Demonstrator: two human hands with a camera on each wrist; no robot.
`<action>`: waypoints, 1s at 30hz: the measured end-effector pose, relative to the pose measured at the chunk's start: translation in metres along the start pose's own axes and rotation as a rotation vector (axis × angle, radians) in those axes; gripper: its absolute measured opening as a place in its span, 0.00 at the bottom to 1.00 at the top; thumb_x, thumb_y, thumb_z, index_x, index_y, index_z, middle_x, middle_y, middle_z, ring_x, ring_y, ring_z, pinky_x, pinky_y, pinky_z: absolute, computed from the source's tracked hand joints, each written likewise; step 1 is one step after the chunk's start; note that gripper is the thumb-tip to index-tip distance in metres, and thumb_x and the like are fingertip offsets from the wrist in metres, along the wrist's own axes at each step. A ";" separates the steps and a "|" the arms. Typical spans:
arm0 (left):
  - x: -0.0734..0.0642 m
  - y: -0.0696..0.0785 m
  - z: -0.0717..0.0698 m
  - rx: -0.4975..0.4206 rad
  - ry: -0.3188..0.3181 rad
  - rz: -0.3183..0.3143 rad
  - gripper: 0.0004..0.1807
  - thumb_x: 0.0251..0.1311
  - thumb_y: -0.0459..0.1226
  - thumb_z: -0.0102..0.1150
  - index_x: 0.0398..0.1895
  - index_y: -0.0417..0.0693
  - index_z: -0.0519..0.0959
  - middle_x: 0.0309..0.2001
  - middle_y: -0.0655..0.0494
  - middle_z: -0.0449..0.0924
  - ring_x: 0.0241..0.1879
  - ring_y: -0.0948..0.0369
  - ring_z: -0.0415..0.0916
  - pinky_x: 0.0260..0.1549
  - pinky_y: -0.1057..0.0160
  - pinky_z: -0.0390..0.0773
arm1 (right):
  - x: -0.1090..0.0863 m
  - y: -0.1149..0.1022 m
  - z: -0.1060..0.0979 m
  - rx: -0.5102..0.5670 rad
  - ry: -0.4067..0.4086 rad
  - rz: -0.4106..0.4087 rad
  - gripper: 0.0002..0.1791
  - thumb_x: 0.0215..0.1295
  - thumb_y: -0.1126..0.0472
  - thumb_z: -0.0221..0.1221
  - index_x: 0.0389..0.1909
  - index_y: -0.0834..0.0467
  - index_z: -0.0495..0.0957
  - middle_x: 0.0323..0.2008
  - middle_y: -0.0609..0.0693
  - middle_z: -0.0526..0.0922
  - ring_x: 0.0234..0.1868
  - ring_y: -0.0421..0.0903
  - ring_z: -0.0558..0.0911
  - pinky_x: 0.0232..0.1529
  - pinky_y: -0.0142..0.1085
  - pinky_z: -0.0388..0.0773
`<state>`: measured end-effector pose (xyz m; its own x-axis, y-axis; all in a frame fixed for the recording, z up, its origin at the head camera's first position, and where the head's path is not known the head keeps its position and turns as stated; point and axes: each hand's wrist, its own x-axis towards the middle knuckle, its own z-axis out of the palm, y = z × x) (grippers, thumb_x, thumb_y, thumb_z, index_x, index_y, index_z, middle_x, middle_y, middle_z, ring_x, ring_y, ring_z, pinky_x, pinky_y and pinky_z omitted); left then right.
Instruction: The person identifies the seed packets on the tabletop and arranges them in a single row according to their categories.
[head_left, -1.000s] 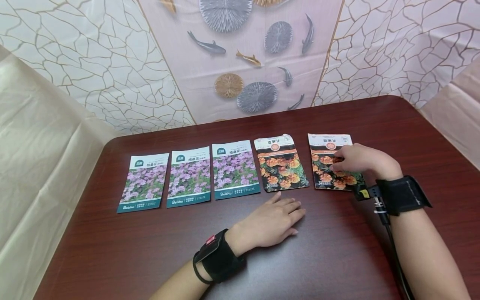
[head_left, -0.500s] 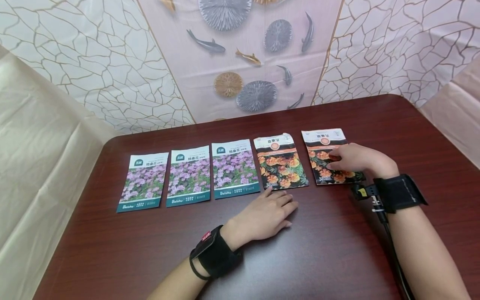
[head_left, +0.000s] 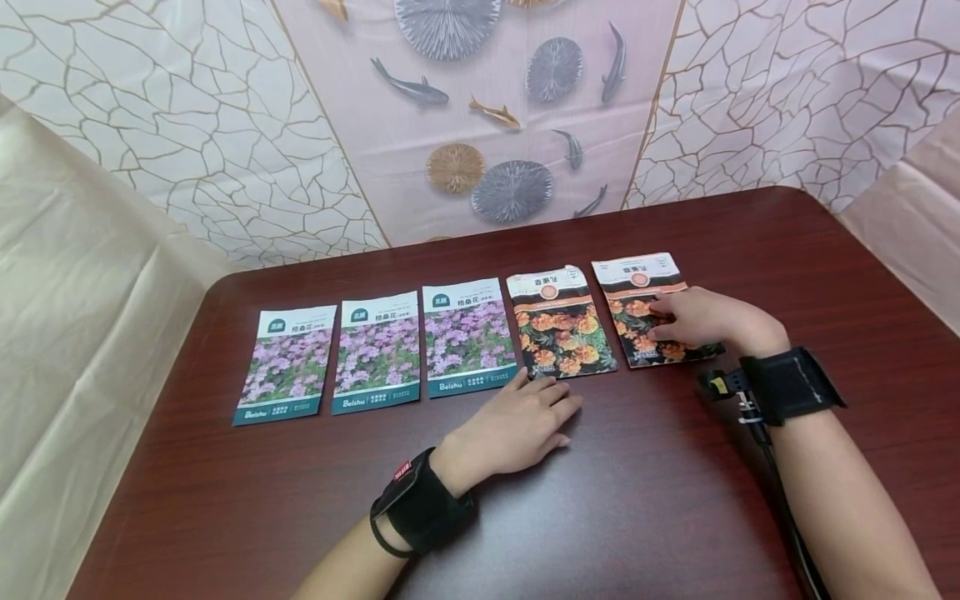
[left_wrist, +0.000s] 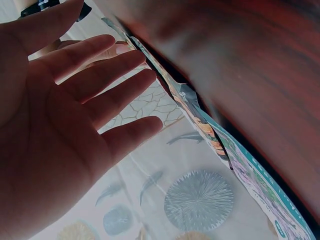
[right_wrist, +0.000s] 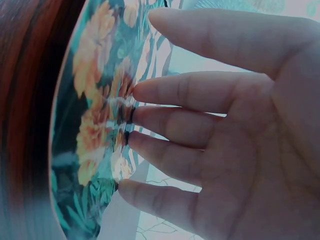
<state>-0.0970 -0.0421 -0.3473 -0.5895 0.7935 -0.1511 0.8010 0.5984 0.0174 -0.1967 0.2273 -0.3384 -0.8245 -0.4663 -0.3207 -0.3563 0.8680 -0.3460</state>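
An orange-flower seed packet (head_left: 628, 310) lies at the right end of a row on the table. On it rest the extended fingertips of my right hand (head_left: 708, 320); in the right wrist view its fingers (right_wrist: 170, 120) touch the printed face. To its left, a narrow gap away, is a second orange-flower packet (head_left: 564, 327). My left hand (head_left: 504, 429) is held just in front of that packet's lower edge, with fingers spread and nothing held. Its palm and straight fingers (left_wrist: 125, 95) show in the left wrist view.
Three purple-flower seed packets, the left one (head_left: 287, 365), the middle one (head_left: 379, 353) and the right one (head_left: 470, 337), lie farther left in the row. A patterned cloth (head_left: 517, 108) hangs behind the dark red table (head_left: 585, 517). A cable (head_left: 780, 492) runs along my right forearm.
My right hand has slid the right-end packet leftward and slightly away from me, closer to the other orange-flower packet. My left hand has drifted left and a little forward.
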 end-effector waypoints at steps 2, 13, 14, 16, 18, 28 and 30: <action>0.000 -0.001 0.000 -0.006 -0.006 -0.006 0.26 0.65 0.49 0.47 0.64 0.51 0.65 0.63 0.52 0.63 0.64 0.55 0.57 0.61 0.49 0.54 | 0.002 0.000 0.001 -0.002 0.000 0.005 0.28 0.64 0.58 0.55 0.58 0.75 0.64 0.54 0.71 0.69 0.25 0.46 0.70 0.34 0.42 0.66; -0.003 -0.001 0.000 -0.022 -0.007 -0.023 0.26 0.65 0.48 0.48 0.64 0.51 0.65 0.63 0.52 0.64 0.64 0.56 0.57 0.62 0.49 0.53 | 0.005 -0.002 0.003 -0.003 -0.001 0.023 0.30 0.63 0.57 0.56 0.58 0.75 0.64 0.58 0.74 0.62 0.38 0.52 0.73 0.34 0.43 0.66; -0.003 -0.001 0.000 -0.021 -0.007 -0.024 0.26 0.65 0.48 0.47 0.64 0.51 0.65 0.63 0.52 0.64 0.64 0.56 0.57 0.62 0.49 0.53 | 0.004 -0.003 0.003 -0.006 0.003 0.019 0.30 0.63 0.57 0.55 0.58 0.75 0.64 0.57 0.74 0.64 0.40 0.53 0.74 0.35 0.44 0.68; -0.003 -0.001 0.000 -0.020 -0.004 -0.022 0.26 0.65 0.48 0.47 0.64 0.51 0.65 0.63 0.52 0.64 0.64 0.56 0.57 0.62 0.49 0.54 | 0.003 -0.003 0.002 -0.007 0.008 0.008 0.29 0.64 0.58 0.55 0.58 0.75 0.65 0.56 0.73 0.66 0.36 0.52 0.76 0.35 0.44 0.68; -0.003 -0.002 -0.001 -0.017 0.003 -0.020 0.26 0.65 0.48 0.48 0.64 0.51 0.66 0.63 0.51 0.64 0.64 0.55 0.58 0.61 0.49 0.54 | 0.001 -0.003 0.001 0.016 0.020 0.002 0.23 0.64 0.59 0.54 0.54 0.72 0.69 0.44 0.71 0.75 0.27 0.49 0.75 0.32 0.43 0.68; -0.009 -0.013 -0.008 -0.047 0.071 -0.067 0.28 0.65 0.47 0.48 0.66 0.48 0.63 0.63 0.49 0.64 0.63 0.55 0.59 0.60 0.47 0.55 | -0.005 -0.008 -0.008 0.082 0.178 -0.018 0.30 0.68 0.57 0.50 0.63 0.72 0.58 0.42 0.64 0.79 0.31 0.48 0.78 0.40 0.49 0.70; -0.010 -0.018 -0.009 -0.050 0.079 -0.099 0.29 0.66 0.48 0.46 0.66 0.47 0.61 0.64 0.48 0.61 0.64 0.53 0.57 0.61 0.46 0.53 | -0.004 -0.009 -0.007 0.104 0.204 -0.016 0.32 0.69 0.52 0.48 0.65 0.70 0.56 0.42 0.64 0.79 0.34 0.51 0.79 0.42 0.52 0.69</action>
<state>-0.1067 -0.0603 -0.3368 -0.6737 0.7351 -0.0760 0.7332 0.6777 0.0556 -0.1931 0.2226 -0.3274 -0.8946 -0.4265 -0.1331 -0.3315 0.8335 -0.4421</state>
